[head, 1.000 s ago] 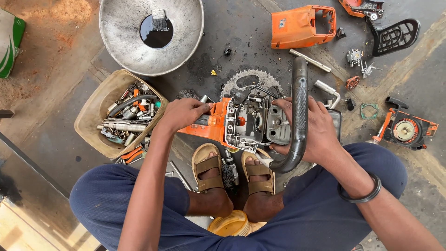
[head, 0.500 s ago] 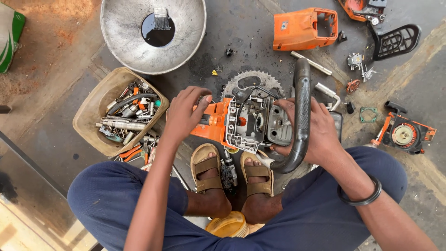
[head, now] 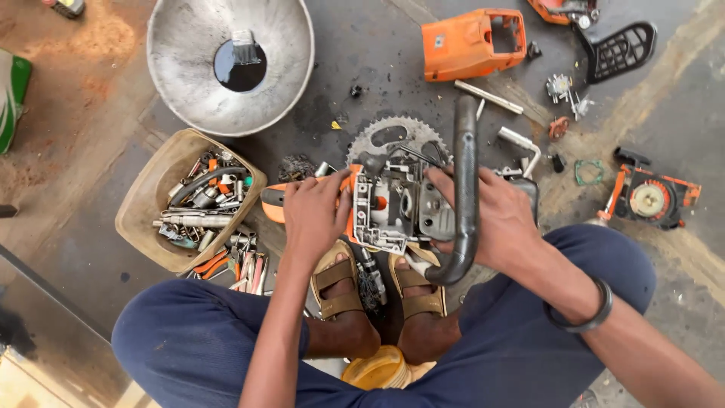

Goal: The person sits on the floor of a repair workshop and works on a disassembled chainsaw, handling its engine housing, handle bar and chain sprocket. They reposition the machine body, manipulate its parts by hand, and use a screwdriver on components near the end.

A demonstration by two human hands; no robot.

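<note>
Down on the floor, a person is sitting with knees spread and working over a stripped chainsaw body point(head: 393, 204), so the parts are lying in a ring within arm's reach. Farthest left, a tan tray point(head: 143, 200) is holding sockets, bits and other small tools together, with pliers point(head: 219, 264) lying just beside it near the left knee. Above it, a wide metal basin point(head: 189, 83) is holding a dark pool of liquid with a brush point(head: 243, 47) standing in it.

The left hand point(head: 313, 215) is pressing down flat on the orange left end of the chainsaw body, fingers together and bent over the casing, seemingly pinning it rather than lifting it. The body itself is resting just above the two sandalled feet point(head: 377, 291), which are bracing it from below, and over a toothed sprocket disc point(head: 393, 136) lying on the floor behind.

The right hand point(head: 498, 219) is wrapping around the grey tubular handle point(head: 462, 196), fingers closed on it, apparently holding the engine side steady.

Further right, an orange cover point(head: 472, 41), a black hand guard point(head: 619, 49) and a recoil starter point(head: 653, 198) are lying well apart, set aside.
</note>
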